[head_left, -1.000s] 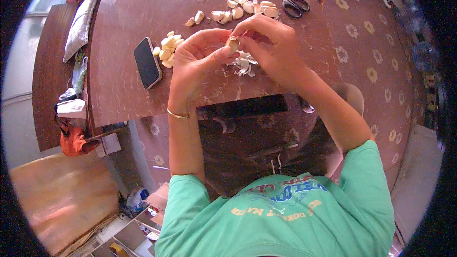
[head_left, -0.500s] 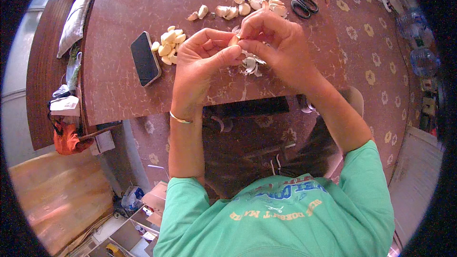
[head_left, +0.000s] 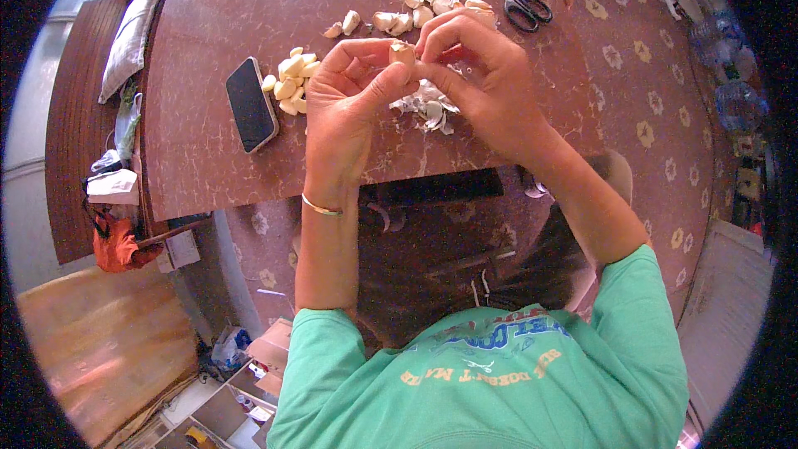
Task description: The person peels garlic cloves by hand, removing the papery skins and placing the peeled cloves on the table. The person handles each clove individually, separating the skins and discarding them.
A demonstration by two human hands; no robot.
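Between the thumb and fingers of my left hand [head_left: 353,87] a garlic clove [head_left: 402,53] stands upright, its skin still on at the top. My right hand [head_left: 478,62] is closed in a pinch against the clove's right side; its exact hold on the skin is partly hidden by the fingers. Below the hands lies a heap of papery garlic skins [head_left: 434,112]. Peeled garlic cloves [head_left: 289,79] are piled left of my left hand. Beyond my hands, unpeeled garlic cloves [head_left: 395,22] spread in a loose row, partly covered by my right hand.
A phone [head_left: 252,106] lies left of the peeled cloves. Black-handled scissors [head_left: 525,10] rest at the far right of the reddish-brown table [head_left: 224,0]. The table's near edge runs under my forearms. To the left is a wooden bench with a cushion [head_left: 137,37].
The clove has been turned upright and shows more above my left fingers. Both hands have shifted slightly, uncovering more of the skin heap.
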